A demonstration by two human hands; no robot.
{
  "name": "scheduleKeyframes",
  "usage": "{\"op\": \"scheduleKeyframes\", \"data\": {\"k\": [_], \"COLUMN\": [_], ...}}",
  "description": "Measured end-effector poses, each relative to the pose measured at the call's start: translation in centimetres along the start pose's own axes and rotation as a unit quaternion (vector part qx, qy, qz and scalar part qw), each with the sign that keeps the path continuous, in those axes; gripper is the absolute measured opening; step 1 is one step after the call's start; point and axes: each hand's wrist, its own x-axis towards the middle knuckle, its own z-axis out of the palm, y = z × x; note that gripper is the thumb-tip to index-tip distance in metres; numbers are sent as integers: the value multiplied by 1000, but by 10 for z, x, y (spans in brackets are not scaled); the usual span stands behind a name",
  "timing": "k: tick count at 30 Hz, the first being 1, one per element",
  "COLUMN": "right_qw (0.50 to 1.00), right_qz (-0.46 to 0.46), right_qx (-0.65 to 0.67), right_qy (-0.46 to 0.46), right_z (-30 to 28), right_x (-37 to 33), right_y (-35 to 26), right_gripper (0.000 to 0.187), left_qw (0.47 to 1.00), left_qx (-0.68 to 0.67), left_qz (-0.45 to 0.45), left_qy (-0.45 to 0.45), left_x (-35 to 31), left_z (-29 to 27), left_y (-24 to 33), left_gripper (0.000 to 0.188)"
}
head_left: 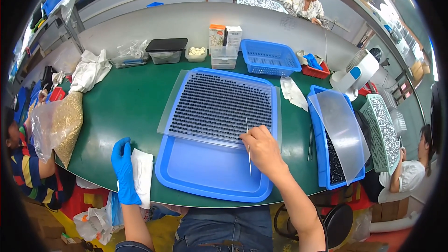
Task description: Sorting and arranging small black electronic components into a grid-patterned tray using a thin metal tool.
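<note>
My right hand is closed in a pinch round thin metal tweezers. Their upper end lies over a clear plate set with rows of small black parts. This plate rests across the far part of a blue tray, whose near part is bare. Left of the tray, my left hand wears a blue glove and rests at the table's front edge, fingers loosely stretched, holding nothing. Beside it lies a folded white cloth.
On the right, a translucent sheet leans across a blue bin of dark parts. More tweezers lie beside it. A blue basket and small boxes line the back. People sit left, right and beyond the partition.
</note>
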Motion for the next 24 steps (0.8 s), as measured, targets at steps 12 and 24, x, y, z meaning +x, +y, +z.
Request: {"op": "scheduleKeyframes", "data": {"k": [12, 24], "right_qw": [992, 922], "right_qz": [87, 300], "right_qx": [75, 171], "right_qy": [59, 177], "right_z": [-65, -39], "right_x": [-23, -80], "right_y": [-3, 35], "right_gripper": [23, 31], "left_qw": [985, 979], "left_qx": [56, -89], "left_qz": [50, -12], "left_qy": [-155, -183], "left_x": [-9, 82], "left_z": [17, 62], "left_y": [46, 83], "left_gripper": [10, 29]}}
